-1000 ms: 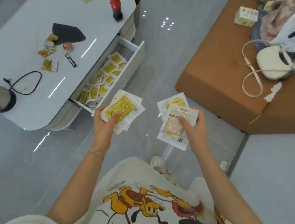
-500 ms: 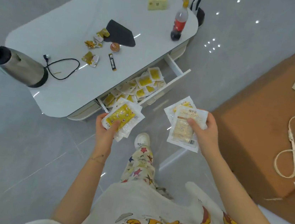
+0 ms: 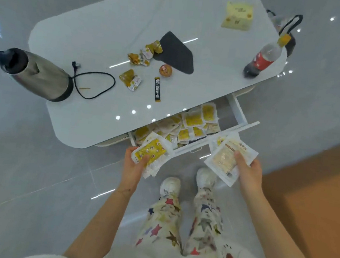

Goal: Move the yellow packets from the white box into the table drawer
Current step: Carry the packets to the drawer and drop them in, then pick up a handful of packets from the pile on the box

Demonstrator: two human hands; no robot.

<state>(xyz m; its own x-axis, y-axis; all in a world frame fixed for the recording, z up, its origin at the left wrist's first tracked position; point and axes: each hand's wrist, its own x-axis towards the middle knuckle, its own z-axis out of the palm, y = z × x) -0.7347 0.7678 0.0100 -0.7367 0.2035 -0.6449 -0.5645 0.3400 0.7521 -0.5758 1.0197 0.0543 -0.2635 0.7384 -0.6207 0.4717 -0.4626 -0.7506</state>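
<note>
kettle (image 3: 38, 74): stands on the surface (image 3: 113, 25), well left of the drawer (image 3: 192, 146); no part in this step.
left hand (image 3: 132, 167): just in front of the drawer's left end, fingers clasped round the left stack, thumb on top.
left stack (image 3: 151, 152): printed side up, at the drawer's front-left corner.
drawer: pulled open under the surface's near edge, strewn with yellow packets (image 3: 193, 121).
right stack (image 3: 225, 159): pale side up, against the drawer's front panel near its right end.
right hand (image 3: 249, 175): in front of the drawer's right end, fingers gripping the right stack, thumb pressing its top.
step: likely dropping both stacks into the drawer.
doing it well: carry each stack past the front panel, lower it close to the packets, then let go; the sleeves look slippery and may fan out.
white box: out of view.
</note>
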